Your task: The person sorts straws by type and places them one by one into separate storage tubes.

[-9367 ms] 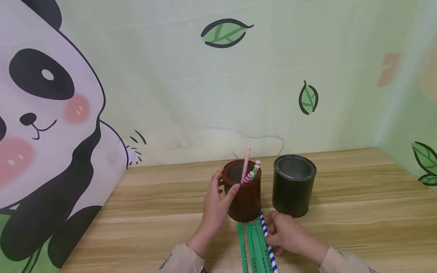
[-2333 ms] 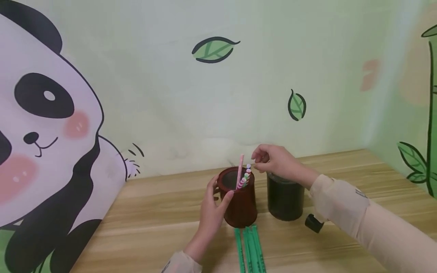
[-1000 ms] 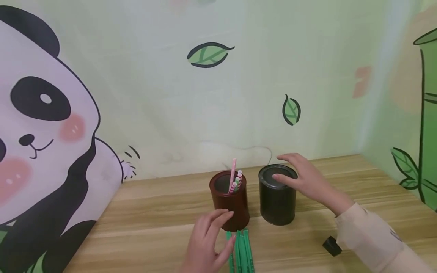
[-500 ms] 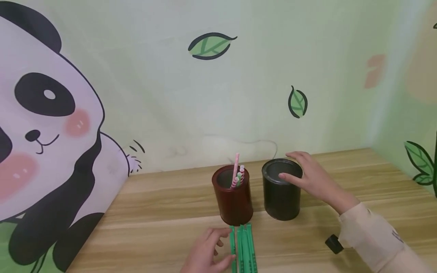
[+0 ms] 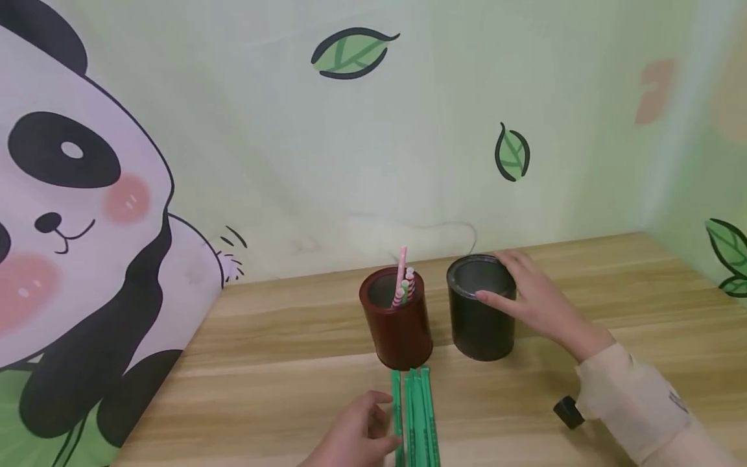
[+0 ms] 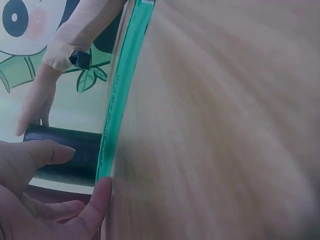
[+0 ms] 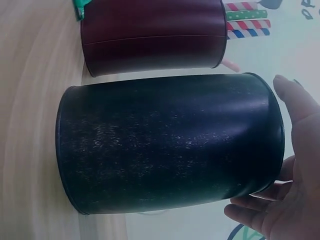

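Observation:
My left hand (image 5: 356, 434), fingers loosely bent, is at the left side of several long, narrow green packets (image 5: 417, 415) with printed lettering. In the left wrist view a fingertip (image 6: 103, 185) touches the edge of a green packet (image 6: 122, 82), while the thumb is apart from it. Around the rim of a black cup (image 5: 483, 327) my right hand (image 5: 539, 305) spreads its fingers, the thumb over the opening. Beside it stands a dark red cup (image 5: 403, 340) holding several patterned paper straws (image 7: 247, 22): pink, striped and green dotted.
A wooden tabletop (image 5: 280, 344) carries everything. Behind it hangs a pale green backdrop (image 5: 262, 130) with a panda (image 5: 76, 214) and leaves. A small black block (image 5: 569, 412), seemingly the wrist camera, is at the right sleeve (image 5: 636, 402).
The blue-striped straw, earlier in my right hand, is now in the dark red cup. My left hand has let go of that cup and moved down to the packets; my right moved to the black cup.

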The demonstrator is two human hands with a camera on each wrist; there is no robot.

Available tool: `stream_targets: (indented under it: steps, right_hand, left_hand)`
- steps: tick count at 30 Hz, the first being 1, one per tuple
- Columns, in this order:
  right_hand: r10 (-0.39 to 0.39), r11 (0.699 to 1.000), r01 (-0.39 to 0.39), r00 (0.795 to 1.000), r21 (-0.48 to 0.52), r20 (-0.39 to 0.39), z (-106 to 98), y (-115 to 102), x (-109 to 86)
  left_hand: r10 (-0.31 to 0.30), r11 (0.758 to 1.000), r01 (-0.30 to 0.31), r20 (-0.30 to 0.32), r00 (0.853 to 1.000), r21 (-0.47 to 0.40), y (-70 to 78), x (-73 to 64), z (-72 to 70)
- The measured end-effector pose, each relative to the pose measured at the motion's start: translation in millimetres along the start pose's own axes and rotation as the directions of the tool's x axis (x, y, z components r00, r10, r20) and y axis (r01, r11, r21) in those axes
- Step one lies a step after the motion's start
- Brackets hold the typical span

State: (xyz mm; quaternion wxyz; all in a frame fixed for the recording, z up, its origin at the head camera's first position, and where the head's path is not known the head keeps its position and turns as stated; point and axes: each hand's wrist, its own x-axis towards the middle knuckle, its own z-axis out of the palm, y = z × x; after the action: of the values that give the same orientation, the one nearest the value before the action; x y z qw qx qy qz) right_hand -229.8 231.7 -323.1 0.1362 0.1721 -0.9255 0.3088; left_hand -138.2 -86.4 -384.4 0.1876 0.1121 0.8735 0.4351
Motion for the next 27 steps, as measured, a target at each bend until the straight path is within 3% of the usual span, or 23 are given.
stream_targets:
  steps: [5, 11, 21, 27]
  right_hand:
    - [0.004, 0.999, -0.003, 1.000, -0.036, 0.010, -3, -2, 0.9]
    - [0.049, 0.997, -0.047, 0.998, -0.055, 0.044, -4, -3, -3.1]
    - [0.054, 0.998, -0.052, 0.997, -0.041, 0.052, -2, -5, -1.2]
    - [0.065, 0.997, -0.062, 0.996, -0.039, 0.066, 0, -4, -0.3]
  left_hand:
    - [0.053, 0.999, -0.053, -0.027, 0.998, -0.005, 2.1, 5.9, 3.6]
    - [0.014, 0.997, -0.016, -0.026, 1.000, -0.077, 2.3, 9.7, 11.7]
    - [0.049, 0.999, -0.049, -0.071, 0.996, 0.008, 1.6, 11.3, 11.8]
    - [0.021, 1.000, -0.021, -0.074, 0.997, -0.002, 0.8, 12.9, 12.0]
